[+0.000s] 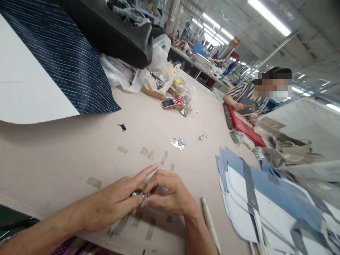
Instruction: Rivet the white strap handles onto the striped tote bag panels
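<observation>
Head view: both hands [148, 196] pinch small metal pieces [140, 193] over beige table [79, 148], workshop hall.

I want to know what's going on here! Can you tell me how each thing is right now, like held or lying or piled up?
left hand: closed around small shiny metal pieces.
right hand: fingertips pinching the same pieces.
pile of silver rings: loose on the table.
phone: lying flat.
blue and white fabric pieces: stacked, fanned out.
white stick tool: lying untouched beside the right wrist.
striped dark fabric: spread flat.
plastic bags: crumpled, heaped.
</observation>
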